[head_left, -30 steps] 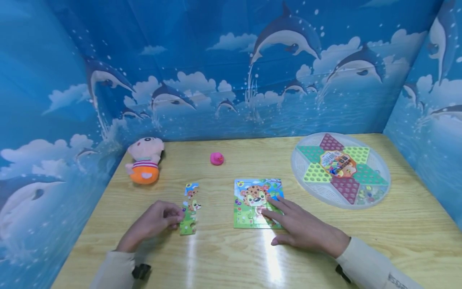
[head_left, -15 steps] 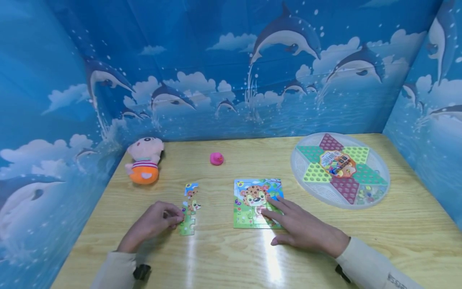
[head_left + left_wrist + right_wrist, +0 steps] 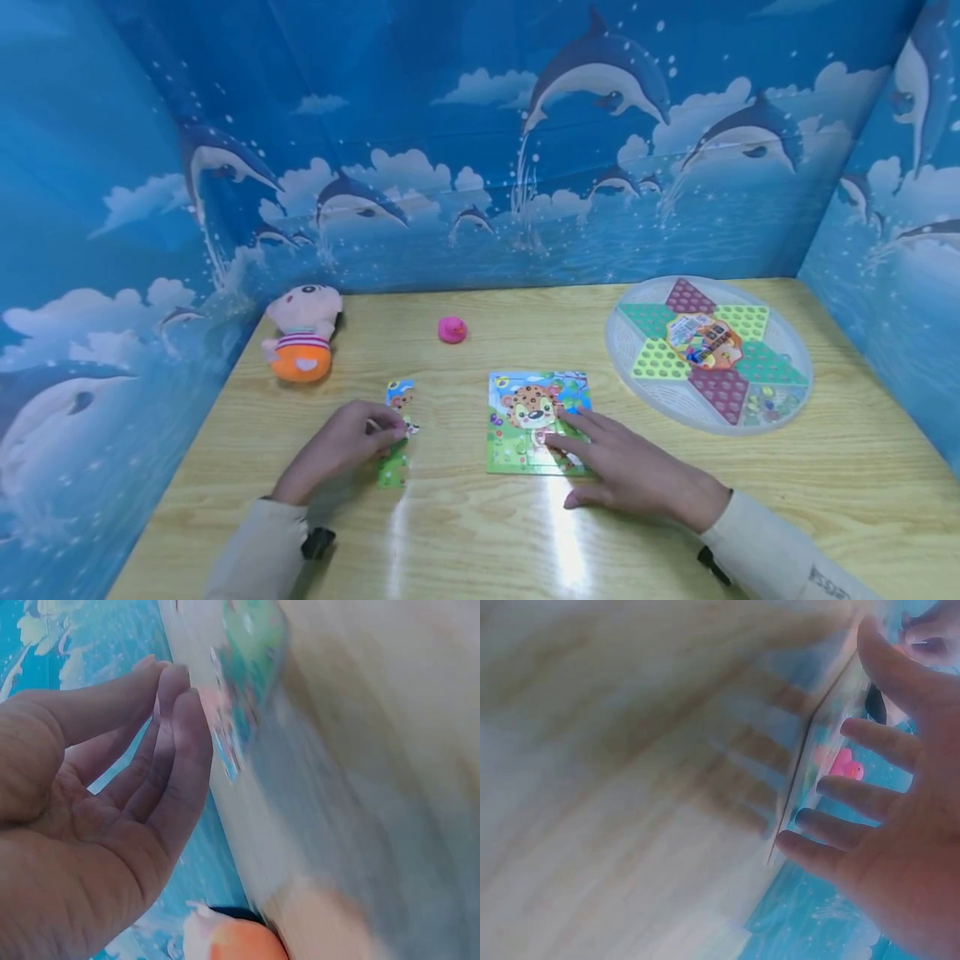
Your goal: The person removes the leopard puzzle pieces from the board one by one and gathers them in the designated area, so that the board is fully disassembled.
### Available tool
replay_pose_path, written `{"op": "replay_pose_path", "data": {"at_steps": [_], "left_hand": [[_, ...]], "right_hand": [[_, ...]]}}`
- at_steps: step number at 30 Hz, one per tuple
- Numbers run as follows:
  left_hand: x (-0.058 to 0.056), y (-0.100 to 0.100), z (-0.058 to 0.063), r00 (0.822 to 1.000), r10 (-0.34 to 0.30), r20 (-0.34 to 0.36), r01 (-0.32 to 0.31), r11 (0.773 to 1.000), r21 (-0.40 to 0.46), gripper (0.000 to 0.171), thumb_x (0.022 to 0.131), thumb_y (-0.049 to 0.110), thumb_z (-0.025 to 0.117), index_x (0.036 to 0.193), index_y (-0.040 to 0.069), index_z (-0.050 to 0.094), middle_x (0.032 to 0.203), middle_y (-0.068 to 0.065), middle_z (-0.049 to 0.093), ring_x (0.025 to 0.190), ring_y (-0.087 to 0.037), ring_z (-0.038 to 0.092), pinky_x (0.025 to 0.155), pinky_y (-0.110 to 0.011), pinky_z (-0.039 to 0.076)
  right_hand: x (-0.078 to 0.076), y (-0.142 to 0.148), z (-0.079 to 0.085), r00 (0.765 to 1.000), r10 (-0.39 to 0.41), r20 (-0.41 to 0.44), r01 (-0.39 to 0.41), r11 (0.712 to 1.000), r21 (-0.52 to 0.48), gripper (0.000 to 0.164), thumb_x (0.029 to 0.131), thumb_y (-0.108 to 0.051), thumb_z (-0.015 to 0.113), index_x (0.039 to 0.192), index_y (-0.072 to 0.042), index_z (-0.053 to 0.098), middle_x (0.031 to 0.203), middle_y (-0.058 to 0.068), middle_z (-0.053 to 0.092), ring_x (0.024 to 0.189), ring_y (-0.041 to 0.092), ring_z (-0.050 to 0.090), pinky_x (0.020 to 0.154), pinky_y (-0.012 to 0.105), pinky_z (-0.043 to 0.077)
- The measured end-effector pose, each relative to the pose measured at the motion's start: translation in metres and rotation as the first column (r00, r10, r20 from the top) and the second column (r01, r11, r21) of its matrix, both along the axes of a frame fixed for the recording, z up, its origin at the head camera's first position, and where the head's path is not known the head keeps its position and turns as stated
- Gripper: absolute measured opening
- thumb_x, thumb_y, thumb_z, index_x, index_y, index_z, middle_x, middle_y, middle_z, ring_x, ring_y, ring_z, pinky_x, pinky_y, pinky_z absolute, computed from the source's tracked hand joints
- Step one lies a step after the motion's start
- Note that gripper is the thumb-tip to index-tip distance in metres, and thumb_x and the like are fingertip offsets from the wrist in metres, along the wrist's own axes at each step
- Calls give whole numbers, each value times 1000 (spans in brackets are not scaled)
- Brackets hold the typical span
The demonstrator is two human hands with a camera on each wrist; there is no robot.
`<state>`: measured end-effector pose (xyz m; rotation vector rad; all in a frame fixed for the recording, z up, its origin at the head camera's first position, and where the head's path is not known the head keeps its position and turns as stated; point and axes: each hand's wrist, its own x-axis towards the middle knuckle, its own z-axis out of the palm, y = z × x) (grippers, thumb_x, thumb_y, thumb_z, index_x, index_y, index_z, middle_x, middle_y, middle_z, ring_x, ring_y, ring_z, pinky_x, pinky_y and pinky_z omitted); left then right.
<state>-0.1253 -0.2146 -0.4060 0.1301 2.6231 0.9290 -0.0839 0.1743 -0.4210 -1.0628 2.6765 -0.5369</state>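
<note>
Pale wood-grain tabletop [image 3: 480,533], bearing the following items.

Leopard jigsaw puzzle [image 3: 521,429], square, flat near the middle of the tabletop. Right hand [image 3: 633,475]: fingers spread and nearly straight, fingertips on the puzzle's right part, gripping nothing.

Strip of jigsaw pieces [image 3: 393,473], narrow, interlocking edges along its right side, lying left of the puzzle and apart from it. Left hand [image 3: 345,442]: above the strip's middle, thumb and fingertips drawn close together, leaving a narrow gap at most; whether a piece is pinched there cannot be told.

Pink toy duck [image 3: 452,330], behind and between strip and puzzle.

Plush doll [image 3: 302,335], striped top, orange bottoms, at the back left.

Chinese checkers board [image 3: 658,360], round, translucent, at the back right; marbles [image 3: 767,404] gathered in its near right section.

Dolphin-print backdrop [image 3: 420,92], blue, behind and at both sides.
</note>
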Motion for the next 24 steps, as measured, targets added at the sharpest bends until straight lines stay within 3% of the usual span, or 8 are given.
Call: {"op": "replay_pose_path", "data": {"at_steps": [7,14,18,24], "left_hand": [[-14,24,0,994,-79,-72,80,997,14,4,93,15,74,93,11,76,87,4,68,76,-12,61,70,-31,52],[-30,59,0,994,-72,-79,74,997,15,5,93,14,75,97,13,77,90,2,69,76,-13,61,68,-30,53],[-39,75,-4,986,-115,-119,120,992,32,9,94,15,74,101,10,78,91,1,70,76,-13,62,67,-30,53],[-51,98,-14,969,-191,-160,200,979,47,14,93,16,74,105,8,77,98,-2,73,87,-15,65,80,-34,55]], "right_hand": [[-8,0,3,1000,-25,8,25,1000,-19,76,90,-53,71,149,-11,49,160,24,29,144,49,30,113,63,30],[-15,2,-2,999,-39,14,39,999,-2,74,90,-52,71,148,-12,50,161,26,27,144,52,27,114,64,28],[-16,2,-2,999,-36,3,36,999,4,72,90,-51,71,147,-10,52,159,28,29,143,54,27,113,65,29],[-16,1,-2,999,-29,-22,29,1000,10,72,90,-49,72,146,-8,52,158,29,30,142,55,29,113,65,29]]}}
